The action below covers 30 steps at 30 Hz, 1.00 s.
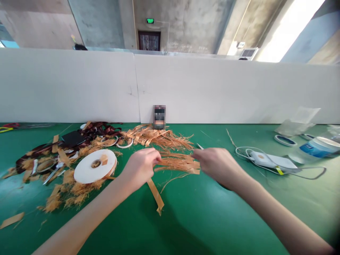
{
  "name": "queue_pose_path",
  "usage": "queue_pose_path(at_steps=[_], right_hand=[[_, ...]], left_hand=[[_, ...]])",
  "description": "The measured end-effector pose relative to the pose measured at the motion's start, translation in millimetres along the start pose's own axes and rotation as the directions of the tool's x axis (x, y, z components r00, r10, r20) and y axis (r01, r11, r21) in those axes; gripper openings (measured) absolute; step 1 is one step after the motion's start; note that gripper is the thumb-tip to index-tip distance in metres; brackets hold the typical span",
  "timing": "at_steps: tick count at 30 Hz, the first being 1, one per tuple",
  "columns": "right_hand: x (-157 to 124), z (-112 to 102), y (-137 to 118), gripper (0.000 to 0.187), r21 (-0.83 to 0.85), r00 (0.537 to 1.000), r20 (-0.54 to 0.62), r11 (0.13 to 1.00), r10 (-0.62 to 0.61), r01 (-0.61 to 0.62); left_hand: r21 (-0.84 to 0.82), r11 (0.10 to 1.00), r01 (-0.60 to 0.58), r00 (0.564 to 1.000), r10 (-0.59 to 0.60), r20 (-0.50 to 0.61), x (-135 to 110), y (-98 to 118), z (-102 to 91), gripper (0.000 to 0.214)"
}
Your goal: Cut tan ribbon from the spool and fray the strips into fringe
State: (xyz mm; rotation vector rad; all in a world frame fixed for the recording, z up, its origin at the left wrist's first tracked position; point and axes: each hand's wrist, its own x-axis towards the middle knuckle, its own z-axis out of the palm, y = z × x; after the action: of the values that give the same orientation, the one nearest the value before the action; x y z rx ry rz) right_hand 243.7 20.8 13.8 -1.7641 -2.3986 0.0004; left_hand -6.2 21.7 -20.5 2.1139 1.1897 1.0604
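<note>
Two bare forearms reach in from the bottom corners over a green-topped table (202, 226). Between the hands hangs a bundle of frayed tan ribbon (177, 163). The left hand (140, 168) has its fingers (155, 159) curled and pressed together, their tips at the bundle's left edge, apparently pinching its strands. The right hand (217, 164) holds its fingers (198, 153) close together at the bundle's upper right end, touching it; whether they grip cannot be told.

A loose tan strip (156, 196) lies on the table just below the left hand. Farther left sit a white ribbon spool (90, 166), steel scissors (53, 173), and a heap of dark brown ribbon (99, 129) mixed with tan scraps. More frayed ribbon (156, 138) lies ahead, before a pixelated upright box (159, 117) against a white partition (202, 88). To the right are a white charger with its cable (271, 160) and a plastic tub with a blue label (316, 148).
</note>
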Motion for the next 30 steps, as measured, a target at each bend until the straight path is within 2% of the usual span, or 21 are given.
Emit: queue_pose_path(at_steps=[2,4,6,9,12,14,18,21,23,26,28,30], right_hand=[[2,-3,18,0.029,0.023,0.989,-0.075,0.992,0.127,-0.125],[2,-2,27,0.035,0.097,0.974,-0.110,0.978,0.197,-0.186],[0,3,23,0.034,0.221,0.976,-0.090,0.960,0.197,-0.173],[-5,15,-5,0.039,0.452,0.992,-0.027,0.887,0.119,-0.094],[-5,22,-36,0.040,0.618,0.997,-0.020,0.785,0.079,-0.050],[0,22,-47,0.039,0.681,0.995,-0.035,0.731,0.090,-0.042],[11,20,-54,0.027,0.759,0.993,-0.064,0.651,0.094,-0.013],[15,21,-57,0.023,0.809,0.992,-0.082,0.588,0.094,0.011],[15,23,-59,0.026,0.844,0.987,-0.095,0.536,0.128,0.012],[14,27,-62,0.030,0.886,0.979,-0.096,0.464,0.179,0.003],[15,28,-61,0.028,0.898,0.977,-0.092,0.440,0.193,-0.003],[15,27,-60,0.025,0.901,0.977,-0.091,0.433,0.192,-0.001]], left_hand=[[-0.031,0.998,0.055,0.996,-0.057,-0.064,-2,-3,-9.2,0.015],[-0.096,0.987,0.127,0.983,-0.138,-0.122,-3,-4,-13.5,0.009],[-0.201,0.958,0.204,0.959,-0.237,-0.153,-3,-3,-10.5,0.008],[-0.336,0.903,0.266,0.937,-0.325,-0.130,-1,3,2.9,0.014],[-0.406,0.873,0.272,0.939,-0.333,-0.087,3,10,14.8,0.014],[-0.423,0.865,0.270,0.941,-0.330,-0.076,5,16,18.1,0.012],[-0.338,0.916,0.216,0.958,-0.266,-0.109,7,25,18.6,0.009],[-0.339,0.923,0.184,0.951,-0.254,-0.177,5,27,20.8,0.010],[-0.446,0.873,0.196,0.932,-0.308,-0.193,5,25,23.4,0.011],[-0.653,0.724,0.221,0.909,-0.396,-0.131,7,23,25.1,0.013],[-0.714,0.663,0.224,0.914,-0.397,-0.082,10,23,23.2,0.009],[-0.718,0.651,0.247,0.927,-0.374,-0.021,13,24,20.1,0.017]])
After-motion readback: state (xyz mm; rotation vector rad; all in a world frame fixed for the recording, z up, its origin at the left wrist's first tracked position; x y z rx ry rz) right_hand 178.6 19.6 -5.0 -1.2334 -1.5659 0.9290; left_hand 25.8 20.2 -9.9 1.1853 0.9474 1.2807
